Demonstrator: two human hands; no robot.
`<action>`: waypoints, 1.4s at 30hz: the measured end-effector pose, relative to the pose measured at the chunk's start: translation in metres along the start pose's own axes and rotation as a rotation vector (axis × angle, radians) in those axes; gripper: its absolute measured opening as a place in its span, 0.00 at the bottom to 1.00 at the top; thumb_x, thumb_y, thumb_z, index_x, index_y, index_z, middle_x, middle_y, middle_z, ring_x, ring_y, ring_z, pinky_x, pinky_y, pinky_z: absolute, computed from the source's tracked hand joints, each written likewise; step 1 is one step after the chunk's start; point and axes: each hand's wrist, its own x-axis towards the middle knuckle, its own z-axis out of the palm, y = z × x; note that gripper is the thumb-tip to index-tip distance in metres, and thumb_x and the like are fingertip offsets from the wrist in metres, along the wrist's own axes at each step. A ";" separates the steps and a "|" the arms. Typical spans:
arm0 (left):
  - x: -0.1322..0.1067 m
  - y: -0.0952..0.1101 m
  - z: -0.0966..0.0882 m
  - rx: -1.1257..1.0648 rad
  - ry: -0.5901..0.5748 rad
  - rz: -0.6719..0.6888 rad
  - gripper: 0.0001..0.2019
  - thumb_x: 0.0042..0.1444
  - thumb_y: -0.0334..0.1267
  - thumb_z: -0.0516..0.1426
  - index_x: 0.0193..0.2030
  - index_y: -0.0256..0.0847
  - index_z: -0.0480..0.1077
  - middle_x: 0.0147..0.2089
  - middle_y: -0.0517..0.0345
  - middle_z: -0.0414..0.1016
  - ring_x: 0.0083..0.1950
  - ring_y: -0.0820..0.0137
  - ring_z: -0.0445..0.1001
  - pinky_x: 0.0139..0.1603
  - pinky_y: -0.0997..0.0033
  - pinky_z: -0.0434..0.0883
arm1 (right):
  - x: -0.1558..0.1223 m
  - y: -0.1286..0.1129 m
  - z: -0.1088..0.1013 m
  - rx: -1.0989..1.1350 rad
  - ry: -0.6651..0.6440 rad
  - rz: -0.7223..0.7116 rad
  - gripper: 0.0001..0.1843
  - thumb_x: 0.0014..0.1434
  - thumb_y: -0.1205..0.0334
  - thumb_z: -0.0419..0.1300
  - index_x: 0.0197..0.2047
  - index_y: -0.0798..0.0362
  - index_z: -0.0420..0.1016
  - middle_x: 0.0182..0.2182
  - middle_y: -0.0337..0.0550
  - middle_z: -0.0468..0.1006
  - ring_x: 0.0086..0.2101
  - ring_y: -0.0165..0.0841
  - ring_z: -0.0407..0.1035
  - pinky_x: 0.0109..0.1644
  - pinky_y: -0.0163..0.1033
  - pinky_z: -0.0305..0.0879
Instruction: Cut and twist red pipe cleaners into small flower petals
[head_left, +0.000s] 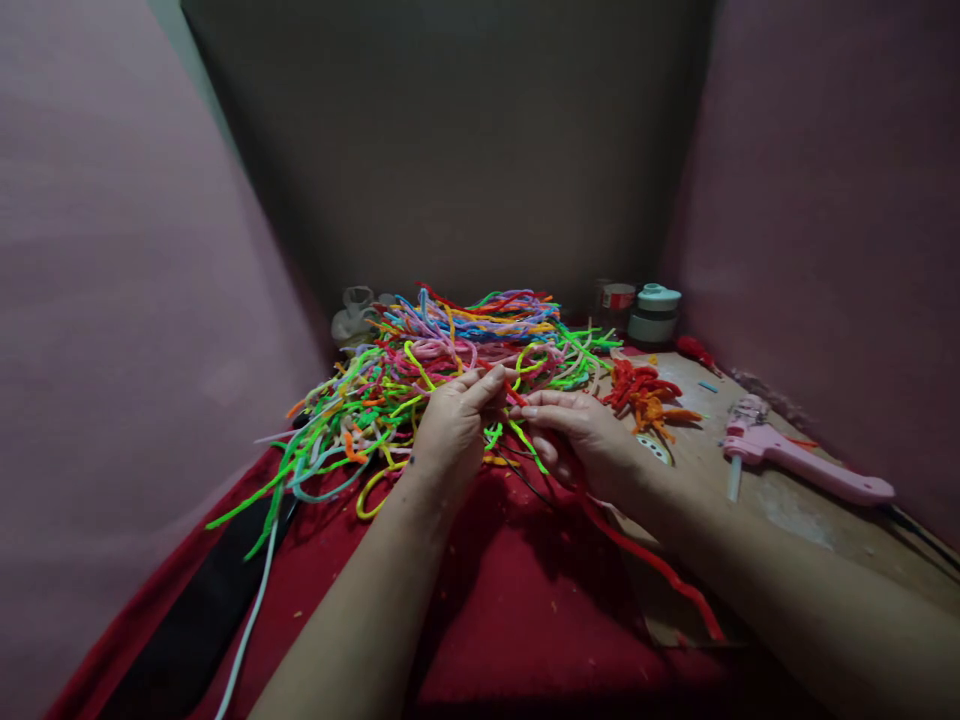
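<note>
My left hand and my right hand meet above the middle of the red cloth. Between their fingertips runs a red pipe cleaner, pinched by both hands. Its long end trails from under my right hand toward the lower right. Just behind the fingers lies a big tangled heap of coloured pipe cleaners, in green, yellow, pink, blue and orange. Close to my right hand sits a bunch of bent red and orange pipe cleaners. My fingers partly hide where the red piece is gripped.
On a cardboard sheet at the right lies a pink hot glue gun with a cord. Behind stand a teal-lidded jar and a clear container. A black strip and a white cable lie at the left.
</note>
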 end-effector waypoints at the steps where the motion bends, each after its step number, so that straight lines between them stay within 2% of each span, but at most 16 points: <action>1: 0.000 0.001 0.000 0.009 0.007 0.004 0.09 0.46 0.38 0.62 0.29 0.33 0.74 0.22 0.61 0.68 0.24 0.78 0.66 0.28 0.77 0.66 | 0.000 0.000 0.000 -0.001 -0.005 0.012 0.09 0.51 0.60 0.60 0.29 0.54 0.63 0.11 0.29 0.63 0.09 0.20 0.49 0.11 0.28 0.43; 5: -0.002 0.002 0.002 0.084 0.001 -0.043 0.08 0.45 0.37 0.62 0.28 0.33 0.73 0.24 0.58 0.70 0.25 0.76 0.66 0.28 0.76 0.65 | 0.001 0.000 -0.002 0.043 0.027 0.003 0.08 0.50 0.62 0.59 0.33 0.54 0.64 0.16 0.33 0.70 0.11 0.21 0.56 0.13 0.27 0.48; 13: -0.002 -0.003 0.000 0.144 -0.013 -0.056 0.10 0.46 0.39 0.62 0.23 0.34 0.69 0.22 0.60 0.66 0.22 0.77 0.62 0.25 0.76 0.61 | 0.005 0.005 -0.004 0.095 0.077 -0.050 0.11 0.48 0.61 0.62 0.34 0.55 0.66 0.19 0.33 0.71 0.14 0.21 0.59 0.15 0.27 0.49; 19: 0.001 -0.008 -0.001 0.166 -0.004 -0.037 0.12 0.44 0.40 0.62 0.19 0.35 0.67 0.19 0.62 0.63 0.21 0.78 0.60 0.24 0.76 0.58 | 0.002 0.002 -0.001 0.059 0.103 -0.030 0.10 0.46 0.61 0.63 0.30 0.56 0.66 0.15 0.31 0.67 0.11 0.18 0.51 0.14 0.27 0.41; 25: -0.001 -0.002 0.005 0.275 0.131 0.001 0.09 0.43 0.34 0.61 0.17 0.36 0.67 0.16 0.62 0.63 0.18 0.78 0.58 0.21 0.76 0.54 | 0.000 0.000 0.000 0.157 0.050 0.064 0.08 0.48 0.65 0.60 0.30 0.53 0.63 0.12 0.26 0.59 0.10 0.18 0.40 0.12 0.27 0.35; 28: -0.003 0.000 0.007 0.333 0.156 0.057 0.11 0.43 0.32 0.61 0.15 0.36 0.64 0.14 0.64 0.61 0.17 0.80 0.55 0.20 0.76 0.51 | 0.000 -0.001 0.001 0.188 0.040 0.109 0.07 0.48 0.67 0.58 0.29 0.53 0.61 0.11 0.25 0.55 0.11 0.18 0.37 0.12 0.27 0.34; 34: 0.000 -0.001 0.005 0.287 0.151 0.074 0.14 0.40 0.32 0.63 0.13 0.36 0.62 0.13 0.66 0.57 0.16 0.82 0.52 0.18 0.77 0.49 | -0.002 -0.002 0.006 0.239 0.059 0.170 0.05 0.49 0.68 0.57 0.27 0.53 0.61 0.11 0.25 0.48 0.12 0.19 0.34 0.12 0.26 0.36; 39: 0.002 -0.003 0.001 0.312 0.142 0.060 0.13 0.39 0.33 0.62 0.13 0.36 0.62 0.13 0.65 0.58 0.16 0.81 0.54 0.19 0.77 0.51 | -0.004 0.000 0.007 0.241 0.056 0.153 0.02 0.49 0.68 0.56 0.26 0.55 0.64 0.10 0.24 0.46 0.12 0.19 0.33 0.12 0.26 0.36; 42: 0.001 -0.002 0.000 0.351 0.152 0.042 0.13 0.39 0.33 0.61 0.13 0.36 0.62 0.13 0.65 0.58 0.15 0.81 0.54 0.19 0.76 0.51 | -0.003 0.003 0.006 0.233 0.051 0.126 0.04 0.49 0.68 0.57 0.26 0.54 0.63 0.10 0.24 0.46 0.12 0.19 0.33 0.12 0.26 0.36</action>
